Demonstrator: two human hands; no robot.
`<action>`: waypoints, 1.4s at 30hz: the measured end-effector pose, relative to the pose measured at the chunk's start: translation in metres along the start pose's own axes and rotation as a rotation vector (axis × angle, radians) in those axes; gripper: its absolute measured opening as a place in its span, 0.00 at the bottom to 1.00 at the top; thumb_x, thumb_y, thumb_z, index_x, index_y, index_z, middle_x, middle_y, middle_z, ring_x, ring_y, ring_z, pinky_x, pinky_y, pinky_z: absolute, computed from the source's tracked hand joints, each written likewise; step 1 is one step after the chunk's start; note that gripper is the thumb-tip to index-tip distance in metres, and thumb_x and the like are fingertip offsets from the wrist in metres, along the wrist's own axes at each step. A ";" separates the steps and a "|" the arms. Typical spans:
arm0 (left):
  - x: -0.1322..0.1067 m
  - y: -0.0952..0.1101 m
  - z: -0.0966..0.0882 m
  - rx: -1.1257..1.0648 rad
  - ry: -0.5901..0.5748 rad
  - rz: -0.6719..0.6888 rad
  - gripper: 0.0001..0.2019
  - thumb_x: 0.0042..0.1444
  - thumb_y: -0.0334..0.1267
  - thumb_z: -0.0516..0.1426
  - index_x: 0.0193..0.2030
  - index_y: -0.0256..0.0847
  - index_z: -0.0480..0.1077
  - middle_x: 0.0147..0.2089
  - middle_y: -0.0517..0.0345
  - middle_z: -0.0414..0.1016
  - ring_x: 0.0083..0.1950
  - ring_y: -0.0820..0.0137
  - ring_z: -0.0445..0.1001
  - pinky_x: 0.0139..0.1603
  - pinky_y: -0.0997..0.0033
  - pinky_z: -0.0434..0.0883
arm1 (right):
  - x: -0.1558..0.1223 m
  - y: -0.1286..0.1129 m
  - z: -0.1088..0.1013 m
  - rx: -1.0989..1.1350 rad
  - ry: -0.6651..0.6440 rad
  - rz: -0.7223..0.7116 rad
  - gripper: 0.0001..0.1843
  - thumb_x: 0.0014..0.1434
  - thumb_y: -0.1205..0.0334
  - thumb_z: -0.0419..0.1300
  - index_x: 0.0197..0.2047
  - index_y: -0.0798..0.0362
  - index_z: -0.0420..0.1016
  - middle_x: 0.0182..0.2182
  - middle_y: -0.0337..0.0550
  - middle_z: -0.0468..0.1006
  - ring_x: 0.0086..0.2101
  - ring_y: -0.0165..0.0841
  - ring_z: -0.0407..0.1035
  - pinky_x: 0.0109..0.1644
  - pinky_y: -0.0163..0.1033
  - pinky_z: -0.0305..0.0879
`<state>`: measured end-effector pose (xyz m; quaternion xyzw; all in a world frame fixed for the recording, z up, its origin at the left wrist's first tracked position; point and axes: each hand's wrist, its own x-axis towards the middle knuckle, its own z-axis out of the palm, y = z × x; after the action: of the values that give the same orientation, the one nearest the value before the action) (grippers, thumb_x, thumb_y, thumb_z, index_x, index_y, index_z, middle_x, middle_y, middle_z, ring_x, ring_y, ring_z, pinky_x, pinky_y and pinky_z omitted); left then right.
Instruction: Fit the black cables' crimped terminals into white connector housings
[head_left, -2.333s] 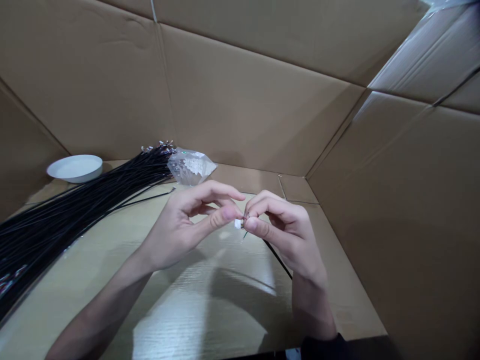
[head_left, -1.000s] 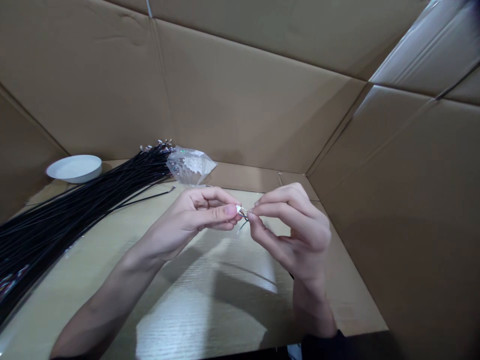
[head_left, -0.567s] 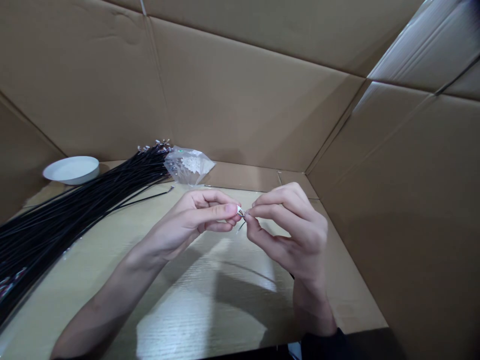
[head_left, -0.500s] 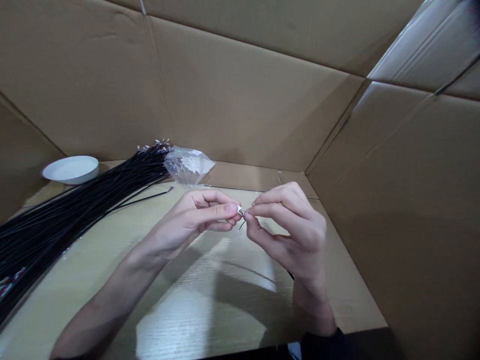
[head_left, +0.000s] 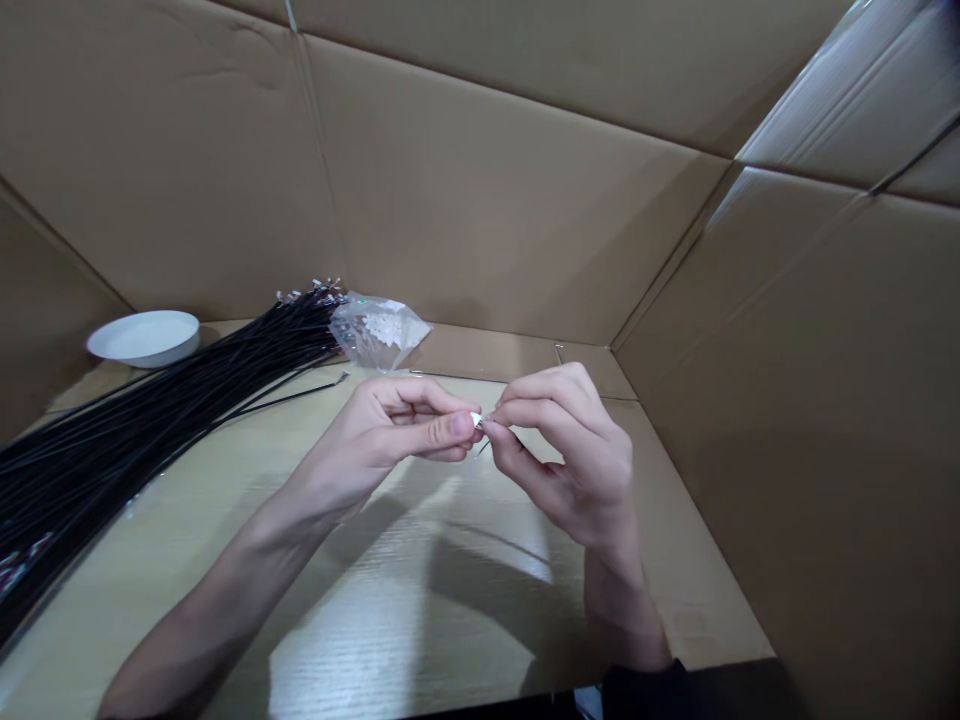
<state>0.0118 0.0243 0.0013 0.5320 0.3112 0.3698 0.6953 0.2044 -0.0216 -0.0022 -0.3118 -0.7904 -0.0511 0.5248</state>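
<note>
A white dish [head_left: 144, 340] stands beside a bundle of black cables [head_left: 172, 405], their far ends near a clear bag [head_left: 379, 332] of small white pieces. Above the table [head_left: 337, 640], the left hand [head_left: 394, 425] pinches a white connector [head_left: 476, 420]; the right hand [head_left: 566, 450] pinches, apparently, thin wires [head_left: 484, 449] just beside it.

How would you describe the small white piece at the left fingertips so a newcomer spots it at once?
Above the pale tabletop, find the left hand. The small white piece pokes out of its pinch, toward the right hand. Unlike the white contents of the clear bag behind, it is held in a hand.
</note>
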 end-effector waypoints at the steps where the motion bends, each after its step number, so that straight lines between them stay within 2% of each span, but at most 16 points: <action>1: 0.000 0.000 0.000 -0.002 -0.003 0.002 0.13 0.45 0.47 0.77 0.29 0.43 0.83 0.28 0.63 0.80 0.30 0.82 0.78 0.34 0.90 0.78 | 0.000 0.000 0.001 0.004 0.004 -0.008 0.07 0.66 0.75 0.63 0.40 0.55 0.72 0.36 0.43 0.78 0.38 0.32 0.68 0.44 0.41 0.68; 5: -0.002 0.001 -0.002 0.002 -0.009 0.024 0.12 0.45 0.46 0.78 0.29 0.44 0.83 0.28 0.64 0.80 0.29 0.82 0.77 0.33 0.91 0.78 | 0.000 0.003 0.003 0.028 0.011 -0.036 0.06 0.65 0.76 0.64 0.41 0.57 0.74 0.37 0.45 0.79 0.39 0.32 0.68 0.45 0.41 0.69; 7: -0.003 0.001 -0.003 0.011 -0.011 0.045 0.11 0.46 0.45 0.77 0.29 0.45 0.83 0.28 0.65 0.80 0.29 0.83 0.77 0.33 0.92 0.77 | 0.001 0.004 0.004 0.090 0.001 0.020 0.05 0.65 0.75 0.65 0.41 0.57 0.76 0.37 0.44 0.79 0.39 0.32 0.69 0.45 0.40 0.69; 11: -0.004 0.003 -0.006 0.063 -0.016 0.090 0.09 0.52 0.46 0.74 0.33 0.46 0.83 0.29 0.66 0.80 0.30 0.83 0.77 0.34 0.92 0.77 | 0.001 0.004 0.003 0.324 0.027 0.223 0.05 0.63 0.73 0.69 0.41 0.55 0.80 0.37 0.41 0.80 0.41 0.29 0.74 0.46 0.37 0.71; 14: -0.005 0.006 -0.008 0.141 0.001 0.168 0.06 0.55 0.43 0.72 0.36 0.47 0.83 0.30 0.66 0.81 0.32 0.82 0.78 0.35 0.92 0.77 | 0.000 0.003 0.002 0.426 0.019 0.333 0.03 0.63 0.70 0.70 0.39 0.55 0.81 0.36 0.40 0.80 0.40 0.28 0.74 0.46 0.36 0.71; 17: -0.007 0.008 -0.007 0.223 0.060 0.263 0.06 0.56 0.40 0.72 0.38 0.47 0.82 0.32 0.67 0.82 0.34 0.81 0.80 0.35 0.92 0.77 | 0.001 0.001 0.002 0.429 -0.009 0.366 0.04 0.63 0.69 0.70 0.37 0.55 0.80 0.35 0.39 0.79 0.39 0.27 0.73 0.45 0.36 0.70; 20: -0.008 0.011 -0.005 0.289 0.096 0.319 0.03 0.56 0.37 0.71 0.36 0.45 0.82 0.33 0.66 0.82 0.34 0.83 0.78 0.34 0.95 0.74 | 0.001 -0.001 0.000 0.424 -0.020 0.370 0.04 0.63 0.68 0.71 0.36 0.55 0.80 0.35 0.38 0.80 0.38 0.26 0.73 0.45 0.36 0.70; 25: -0.004 0.008 -0.004 0.202 0.069 0.274 0.03 0.57 0.38 0.70 0.36 0.45 0.82 0.31 0.66 0.80 0.33 0.82 0.79 0.36 0.92 0.77 | 0.001 -0.003 0.000 0.460 0.004 0.418 0.05 0.62 0.68 0.72 0.40 0.53 0.81 0.38 0.39 0.80 0.41 0.28 0.73 0.45 0.37 0.70; 29: -0.001 0.004 -0.004 0.121 0.067 0.238 0.05 0.57 0.40 0.71 0.37 0.46 0.82 0.34 0.66 0.82 0.35 0.82 0.80 0.36 0.92 0.77 | -0.001 -0.003 0.004 0.406 0.035 0.415 0.19 0.55 0.66 0.77 0.48 0.50 0.78 0.44 0.39 0.79 0.46 0.30 0.74 0.49 0.37 0.73; 31: -0.001 0.004 -0.004 0.109 0.055 0.229 0.05 0.57 0.40 0.71 0.38 0.46 0.82 0.35 0.66 0.82 0.36 0.82 0.80 0.37 0.91 0.78 | -0.002 -0.003 0.007 0.432 0.042 0.441 0.22 0.54 0.66 0.77 0.50 0.49 0.76 0.44 0.38 0.80 0.45 0.29 0.76 0.50 0.36 0.75; 35: -0.002 0.007 -0.003 0.161 0.070 0.265 0.04 0.58 0.39 0.71 0.37 0.45 0.81 0.34 0.67 0.81 0.35 0.83 0.78 0.36 0.93 0.75 | -0.001 0.000 0.010 0.609 -0.001 0.508 0.11 0.59 0.68 0.73 0.44 0.52 0.79 0.39 0.39 0.84 0.38 0.27 0.80 0.43 0.30 0.79; 37: -0.003 0.008 -0.004 0.220 0.087 0.300 0.04 0.58 0.40 0.70 0.37 0.45 0.81 0.33 0.67 0.81 0.34 0.83 0.78 0.35 0.94 0.74 | 0.001 0.002 0.011 0.682 0.007 0.557 0.07 0.59 0.68 0.73 0.40 0.53 0.80 0.37 0.40 0.85 0.36 0.27 0.81 0.40 0.29 0.80; 39: -0.006 0.009 -0.006 0.331 0.113 0.370 0.03 0.60 0.41 0.69 0.38 0.47 0.82 0.36 0.66 0.81 0.37 0.82 0.78 0.38 0.92 0.74 | 0.001 0.004 0.012 0.717 0.031 0.600 0.06 0.58 0.67 0.73 0.38 0.54 0.81 0.35 0.41 0.85 0.34 0.28 0.81 0.38 0.29 0.80; 42: -0.011 0.010 -0.012 0.611 0.156 0.613 0.04 0.61 0.40 0.67 0.43 0.49 0.81 0.46 0.64 0.82 0.50 0.78 0.79 0.54 0.83 0.75 | 0.001 0.005 0.015 0.730 0.056 0.644 0.07 0.57 0.66 0.74 0.37 0.54 0.81 0.34 0.41 0.84 0.33 0.28 0.80 0.36 0.29 0.79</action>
<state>-0.0054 0.0230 0.0090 0.7515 0.2856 0.4888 0.3387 0.1946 -0.0109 -0.0093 -0.3345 -0.6059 0.3859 0.6099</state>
